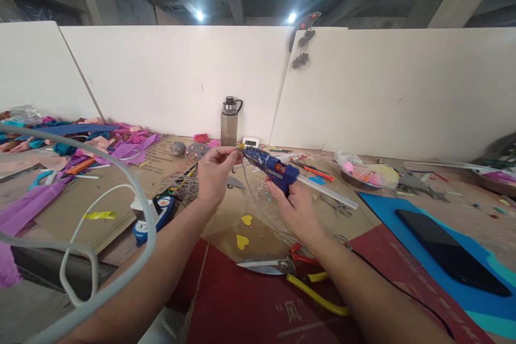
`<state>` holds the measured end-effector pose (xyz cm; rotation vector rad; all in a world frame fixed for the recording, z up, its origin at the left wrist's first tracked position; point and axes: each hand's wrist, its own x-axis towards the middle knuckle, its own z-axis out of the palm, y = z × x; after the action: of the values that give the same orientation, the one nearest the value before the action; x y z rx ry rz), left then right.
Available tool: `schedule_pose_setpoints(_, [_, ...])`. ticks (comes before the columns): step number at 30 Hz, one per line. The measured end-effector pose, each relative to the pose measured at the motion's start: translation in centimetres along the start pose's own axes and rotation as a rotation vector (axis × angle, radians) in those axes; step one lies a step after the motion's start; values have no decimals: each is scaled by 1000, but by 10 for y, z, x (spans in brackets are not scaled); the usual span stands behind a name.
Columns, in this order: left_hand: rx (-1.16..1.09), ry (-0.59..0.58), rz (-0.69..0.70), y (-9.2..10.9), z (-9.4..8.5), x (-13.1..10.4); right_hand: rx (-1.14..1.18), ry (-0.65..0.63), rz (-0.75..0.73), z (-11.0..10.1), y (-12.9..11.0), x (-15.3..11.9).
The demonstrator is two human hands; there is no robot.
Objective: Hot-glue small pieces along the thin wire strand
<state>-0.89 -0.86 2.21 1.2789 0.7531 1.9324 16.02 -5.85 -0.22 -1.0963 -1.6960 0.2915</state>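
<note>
My right hand (296, 205) is wrapped round the handle of a blue hot glue gun (269, 164), with a long clear glue stick (328, 192) jutting from its back end. The gun's nozzle points left, right at the fingertips of my left hand (217, 169). Those fingers pinch a thin grey cord (248, 183) that hangs down toward the board; whatever else sits at the fingertips is too small to make out. Below lie two yellow heart cutouts (242, 242) and a pair of scissors (274, 266) with red and yellow handles.
A water bottle (229, 121) and small white timer (250, 142) stand against the white panel. Left are a blue tape measure (155, 217), grey cable (149, 215) and purple fabric scraps (36, 204). Right lie a phone (449, 251) on blue sheets and a filled bowl (358, 180).
</note>
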Motion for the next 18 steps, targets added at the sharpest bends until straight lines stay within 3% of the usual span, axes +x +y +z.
schedule_pose_setpoints(18, [6,2,1,1,1,0,-29,15,-14,-2,-3,-1])
